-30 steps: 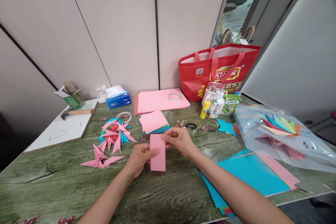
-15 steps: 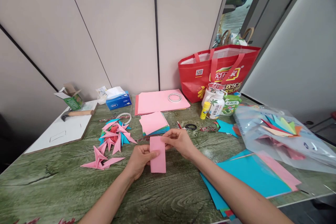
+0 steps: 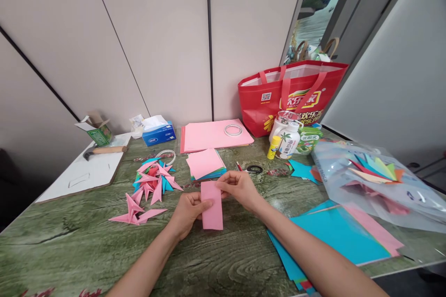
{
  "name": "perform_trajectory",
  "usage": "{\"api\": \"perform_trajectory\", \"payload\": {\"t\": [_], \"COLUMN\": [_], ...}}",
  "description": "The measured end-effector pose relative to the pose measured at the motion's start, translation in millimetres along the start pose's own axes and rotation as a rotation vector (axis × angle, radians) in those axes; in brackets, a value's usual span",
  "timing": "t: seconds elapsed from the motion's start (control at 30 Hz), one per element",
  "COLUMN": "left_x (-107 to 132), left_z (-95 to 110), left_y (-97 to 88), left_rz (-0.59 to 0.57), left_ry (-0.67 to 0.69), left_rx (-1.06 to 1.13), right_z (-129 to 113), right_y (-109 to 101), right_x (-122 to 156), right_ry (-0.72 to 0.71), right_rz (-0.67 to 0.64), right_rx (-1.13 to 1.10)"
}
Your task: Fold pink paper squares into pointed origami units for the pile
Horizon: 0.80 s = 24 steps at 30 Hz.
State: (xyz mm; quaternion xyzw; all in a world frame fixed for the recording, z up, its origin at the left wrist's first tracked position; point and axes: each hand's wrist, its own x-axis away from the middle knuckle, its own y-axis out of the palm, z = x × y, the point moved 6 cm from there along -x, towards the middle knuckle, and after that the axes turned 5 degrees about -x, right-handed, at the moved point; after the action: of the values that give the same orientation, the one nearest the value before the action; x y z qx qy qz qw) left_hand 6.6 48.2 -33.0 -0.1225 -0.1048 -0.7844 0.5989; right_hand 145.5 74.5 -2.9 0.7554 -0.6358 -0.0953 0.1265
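A pink sheet of paper [image 3: 212, 216], folded into a narrow upright rectangle, is held between both hands above the table. My left hand [image 3: 190, 210] grips its left edge, thumb across the front and fingers behind. My right hand [image 3: 239, 189] pinches the top right corner between thumb and fingers. Just beyond the folded paper lies a stack of small square papers [image 3: 205, 163], pink on top with green and blue below. To the left are folded pink paper pieces [image 3: 130, 211] beside a heap of pink, blue and red ones [image 3: 156, 178].
Large pink sheets [image 3: 209, 135] lie at the wall with a tape roll [image 3: 233, 130] on them. Scissors [image 3: 253, 169], a glue stick [image 3: 273, 147] and a red bag [image 3: 256, 109] are at the back right. Blue sheets [image 3: 334, 236] lie right, a hammer [image 3: 108, 149] on a white board left.
The whole view has shifted slightly. Both hands keep their hold on the folded pink paper, which now leans a little more.
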Motion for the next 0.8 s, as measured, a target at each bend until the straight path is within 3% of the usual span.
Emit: {"api": "perform_trajectory", "payload": {"t": [0.3,0.53,0.8], "left_x": [1.1,2.5,2.8], "left_z": [3.7,2.9,5.5], "left_y": [0.9,-0.3,0.0], "left_rz": [0.006,0.016,0.013], "left_ry": [0.028,0.022,0.044], "left_rx": [0.008,0.041,0.036], "right_z": [6.9,3.4,3.8], "right_y": [-2.4,3.5,6.2], "right_x": [-2.1,-2.0,-2.6], "right_ry": [0.032,-0.025,-0.078], "right_rz": [0.067,-0.064,-0.120], "right_rx": [0.017,0.063,0.140]}}
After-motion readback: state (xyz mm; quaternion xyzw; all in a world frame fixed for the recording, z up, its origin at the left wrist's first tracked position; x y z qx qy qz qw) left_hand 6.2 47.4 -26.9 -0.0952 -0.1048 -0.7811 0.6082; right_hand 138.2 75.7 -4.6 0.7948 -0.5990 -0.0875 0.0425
